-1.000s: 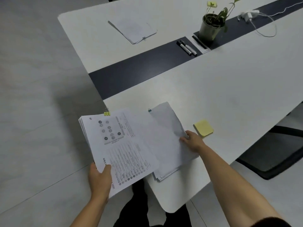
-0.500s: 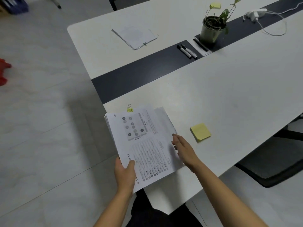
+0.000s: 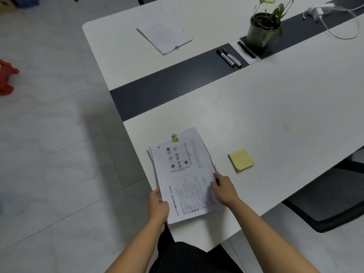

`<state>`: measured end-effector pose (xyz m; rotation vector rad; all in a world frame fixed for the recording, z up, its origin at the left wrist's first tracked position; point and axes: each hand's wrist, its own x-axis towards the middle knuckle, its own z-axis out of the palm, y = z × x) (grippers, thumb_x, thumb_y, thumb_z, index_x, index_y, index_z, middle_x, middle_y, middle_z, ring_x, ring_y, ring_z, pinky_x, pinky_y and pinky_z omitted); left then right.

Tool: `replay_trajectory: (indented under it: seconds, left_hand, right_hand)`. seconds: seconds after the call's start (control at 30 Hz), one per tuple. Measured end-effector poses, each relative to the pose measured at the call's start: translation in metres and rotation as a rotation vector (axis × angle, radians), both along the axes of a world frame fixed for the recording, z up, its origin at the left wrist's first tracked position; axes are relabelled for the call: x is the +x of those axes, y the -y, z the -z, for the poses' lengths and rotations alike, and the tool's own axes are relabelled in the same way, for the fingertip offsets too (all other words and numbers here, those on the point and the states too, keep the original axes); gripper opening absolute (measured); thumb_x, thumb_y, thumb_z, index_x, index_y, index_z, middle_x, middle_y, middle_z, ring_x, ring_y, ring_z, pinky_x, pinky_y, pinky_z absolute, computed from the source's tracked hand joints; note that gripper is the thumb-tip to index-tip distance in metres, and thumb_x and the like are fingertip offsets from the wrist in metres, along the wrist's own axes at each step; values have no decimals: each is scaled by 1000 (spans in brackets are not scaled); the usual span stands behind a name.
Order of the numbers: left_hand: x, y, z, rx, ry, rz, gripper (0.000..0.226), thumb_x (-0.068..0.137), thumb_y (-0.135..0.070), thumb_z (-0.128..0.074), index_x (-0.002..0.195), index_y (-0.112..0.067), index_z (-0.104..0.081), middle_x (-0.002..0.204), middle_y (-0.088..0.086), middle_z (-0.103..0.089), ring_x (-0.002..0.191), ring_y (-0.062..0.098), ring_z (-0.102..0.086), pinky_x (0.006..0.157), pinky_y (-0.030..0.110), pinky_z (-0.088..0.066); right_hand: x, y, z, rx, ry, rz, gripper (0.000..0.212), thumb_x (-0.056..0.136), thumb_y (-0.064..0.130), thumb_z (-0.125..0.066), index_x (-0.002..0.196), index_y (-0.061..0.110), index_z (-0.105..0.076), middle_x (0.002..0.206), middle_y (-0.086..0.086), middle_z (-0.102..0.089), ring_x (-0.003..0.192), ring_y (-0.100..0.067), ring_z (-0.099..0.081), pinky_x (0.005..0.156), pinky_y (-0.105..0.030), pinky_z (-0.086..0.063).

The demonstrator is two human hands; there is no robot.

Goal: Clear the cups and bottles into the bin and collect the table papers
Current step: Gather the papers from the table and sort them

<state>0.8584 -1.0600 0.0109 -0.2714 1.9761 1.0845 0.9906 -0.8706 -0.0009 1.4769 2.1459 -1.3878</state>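
A stack of printed papers [image 3: 182,174] with a yellow binder clip at its top edge lies on the near corner of the white table [image 3: 275,107]. My left hand [image 3: 158,208] grips the stack's lower left edge. My right hand [image 3: 224,189] holds its right edge, fingers curled on the sheets. A second clipped bundle of papers [image 3: 164,37] lies across the dark centre strip at the table's far end. No cups, bottles or bin are in view.
A yellow sticky-note pad [image 3: 240,159] lies right of the stack. Two markers [image 3: 228,57], a potted plant [image 3: 263,26] and a white charger with cable [image 3: 323,10] sit along the dark strip. A black chair [image 3: 327,201] stands at the right; a red object [image 3: 6,79] is on the floor.
The held sheets slid right onto the other bundle on the table, forming one squared stack. My right hand shifted from the bundle's far edge to the stack's right side.
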Motion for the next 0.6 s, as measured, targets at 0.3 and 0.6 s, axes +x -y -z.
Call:
replay_trajectory:
  seconds: [0.3, 0.6]
  left_hand:
    - [13, -13, -1, 12, 4, -58, 55, 92, 15, -41, 129, -25, -40, 107, 11, -65, 92, 24, -69, 56, 27, -57]
    - [-1, -20, -1, -159, -101, 98, 56, 91, -10, -56, 145, -13, -42, 140, 8, -44, 120, 26, -55, 101, 40, -48]
  right_hand:
    - [-14, -12, -2, 133, -4, 0, 47, 94, 15, -39, 140, 18, -49, 119, -11, -59, 102, -25, -58, 77, -28, -40]
    - [-2, -23, -3, 181, 120, -5, 48, 101, 14, -42, 148, 5, -38, 147, -19, -40, 137, -33, -36, 106, -39, -35]
